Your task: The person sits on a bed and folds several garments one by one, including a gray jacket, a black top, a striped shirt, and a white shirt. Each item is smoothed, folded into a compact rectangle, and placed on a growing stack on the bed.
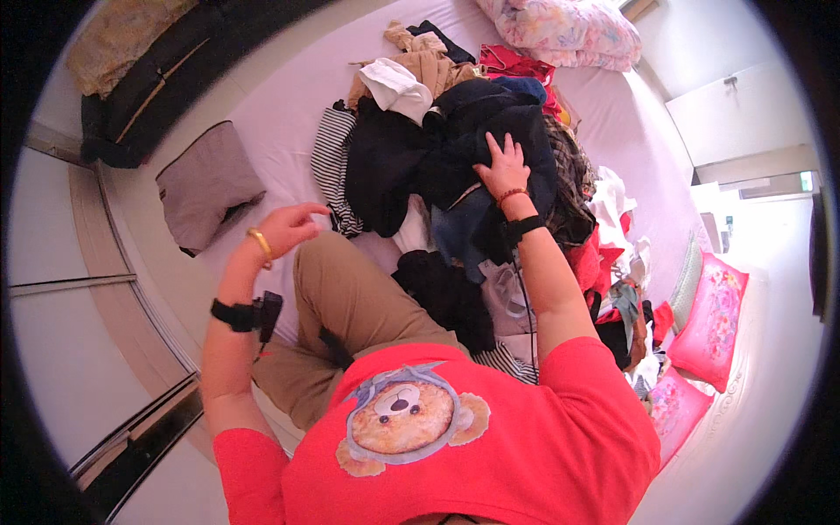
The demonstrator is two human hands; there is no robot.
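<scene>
My right hand (506, 169) lies with fingers spread on a black garment (459, 141) at the top of a heap of clothes on the bed. Nothing shows in its grip. Above my knee, my left hand (289, 230) hangs with loosely bent fingers, holding nothing that I can see. A black-and-white striped garment (332, 164) lies just beyond its fingertips. A white garment (396, 86) and a tan garment (430, 62) rest at the heap's far side. Blue denim (456, 230) shows under the black cloth, and another black garment (446, 295) lies beside my leg.
A folded grey cloth item (210, 180) lies at the bed's left edge. More mixed clothes, including a red garment (590, 262), spread along the right. Pink floral pillows (712, 321) and a rolled floral quilt (567, 33) lie at the bed's edges. Sliding cabinet doors (59, 223) stand left.
</scene>
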